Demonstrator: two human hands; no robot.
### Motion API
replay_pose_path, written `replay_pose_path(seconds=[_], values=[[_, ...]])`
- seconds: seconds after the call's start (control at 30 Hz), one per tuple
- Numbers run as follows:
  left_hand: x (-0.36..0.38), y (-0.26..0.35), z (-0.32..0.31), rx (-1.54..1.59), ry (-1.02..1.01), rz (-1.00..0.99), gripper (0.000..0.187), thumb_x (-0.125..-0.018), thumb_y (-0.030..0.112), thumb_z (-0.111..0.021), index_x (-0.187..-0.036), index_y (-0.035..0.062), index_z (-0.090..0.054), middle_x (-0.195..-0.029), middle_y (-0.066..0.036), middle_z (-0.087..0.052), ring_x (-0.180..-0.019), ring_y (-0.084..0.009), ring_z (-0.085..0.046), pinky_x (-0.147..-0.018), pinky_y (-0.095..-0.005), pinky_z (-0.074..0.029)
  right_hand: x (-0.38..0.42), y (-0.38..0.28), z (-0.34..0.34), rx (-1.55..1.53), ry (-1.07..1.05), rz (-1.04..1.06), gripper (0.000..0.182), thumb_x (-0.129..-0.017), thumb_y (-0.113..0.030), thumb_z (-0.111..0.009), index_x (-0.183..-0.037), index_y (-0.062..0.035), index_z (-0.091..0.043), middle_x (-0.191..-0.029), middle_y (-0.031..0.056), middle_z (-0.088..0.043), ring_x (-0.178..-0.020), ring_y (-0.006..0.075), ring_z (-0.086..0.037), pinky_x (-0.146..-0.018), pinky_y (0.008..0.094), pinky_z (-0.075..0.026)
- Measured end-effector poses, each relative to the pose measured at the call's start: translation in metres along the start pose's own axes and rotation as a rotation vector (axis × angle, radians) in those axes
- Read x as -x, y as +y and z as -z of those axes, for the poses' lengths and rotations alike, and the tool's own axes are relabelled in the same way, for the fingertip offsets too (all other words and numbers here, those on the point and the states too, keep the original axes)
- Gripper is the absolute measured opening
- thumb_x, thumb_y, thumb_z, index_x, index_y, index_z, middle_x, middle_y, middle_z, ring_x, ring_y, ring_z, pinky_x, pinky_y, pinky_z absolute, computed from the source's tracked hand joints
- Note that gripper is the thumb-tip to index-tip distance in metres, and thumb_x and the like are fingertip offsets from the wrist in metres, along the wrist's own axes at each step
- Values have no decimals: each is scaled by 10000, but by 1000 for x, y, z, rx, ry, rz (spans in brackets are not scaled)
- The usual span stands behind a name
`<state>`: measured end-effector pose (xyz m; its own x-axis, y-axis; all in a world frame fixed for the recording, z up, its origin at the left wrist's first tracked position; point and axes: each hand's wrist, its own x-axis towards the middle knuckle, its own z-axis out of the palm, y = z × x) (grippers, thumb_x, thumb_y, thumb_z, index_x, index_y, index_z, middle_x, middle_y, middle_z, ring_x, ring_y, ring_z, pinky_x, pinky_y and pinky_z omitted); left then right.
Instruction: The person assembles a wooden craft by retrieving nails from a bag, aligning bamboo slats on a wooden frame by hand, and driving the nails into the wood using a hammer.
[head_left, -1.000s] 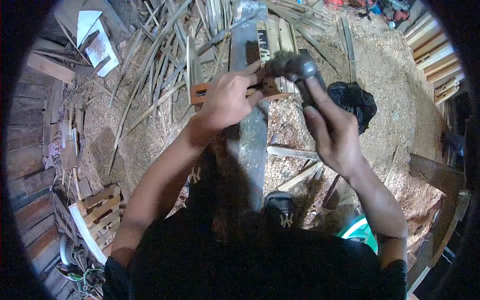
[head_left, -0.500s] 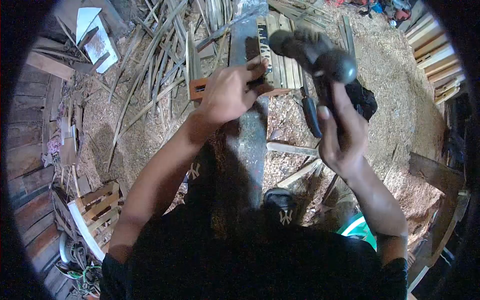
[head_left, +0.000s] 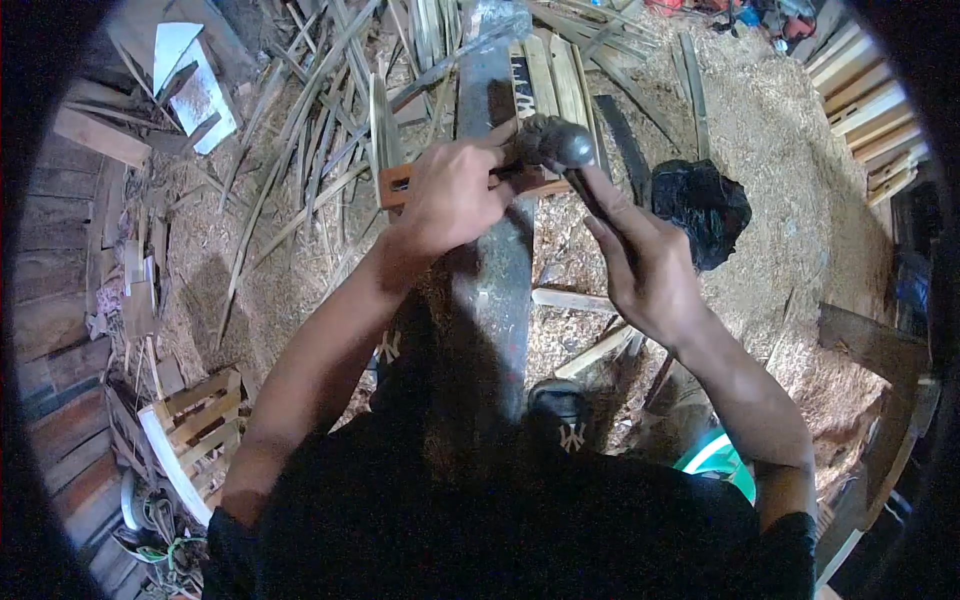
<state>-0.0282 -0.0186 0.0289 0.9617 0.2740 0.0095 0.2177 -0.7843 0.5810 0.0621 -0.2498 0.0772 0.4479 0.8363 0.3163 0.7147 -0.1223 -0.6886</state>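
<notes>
The left hand (head_left: 455,195) pins a wood piece (head_left: 400,183) across the steel beam (head_left: 495,270). The right hand (head_left: 645,270) grips a hammer (head_left: 558,143), head down on it. A black bag (head_left: 702,205) and slats (head_left: 560,75) lie beside, in sawdust (head_left: 780,140).

Your right hand (head_left: 648,270) has swung hammer (head_left: 556,143) back down: half second ago head was raised, up beside dark bag (head_left: 702,209); now head sits at wooden piece (head_left: 470,178), touching fingertips of your left hand (head_left: 455,195). Black-handled tool seen under raised hammer now hidden behind right hand.
</notes>
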Motion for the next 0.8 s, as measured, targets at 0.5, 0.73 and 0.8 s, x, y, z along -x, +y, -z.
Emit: replay_pose_path(seconds=[0.5,0.73,0.8], values=[[4,-15,-11,-18,80,-63,296,-854,225,-794,-1079,32,-794,-974,-271,-751,-841,-427,-748,-854,-497,-594,3,-7,11,5,182,45,528,-965,77,-653,-1483,20,-563,-1284,285,-705,-1053,383,-761,-916,369,-586],[4,-1,-1,71,99,-60,296,-861,202,-777,-1073,-5,-787,-933,-270,-747,-854,-444,-745,-847,-516,-585,0,0,-1,-16,78,24,576,-960,51,-678,-1513,-68,-568,-1129,301,-730,-902,406,-753,-788,433,-588],[5,-9,-6,48,51,-37,289,-867,222,-786,-1081,28,-796,-969,-270,-744,-894,-444,-744,-857,-533,-574,0,-8,2,-74,170,23,581,-953,64,-677,-1511,-57,-566,-1047,278,-731,-854,388,-743,-744,395,-581]])
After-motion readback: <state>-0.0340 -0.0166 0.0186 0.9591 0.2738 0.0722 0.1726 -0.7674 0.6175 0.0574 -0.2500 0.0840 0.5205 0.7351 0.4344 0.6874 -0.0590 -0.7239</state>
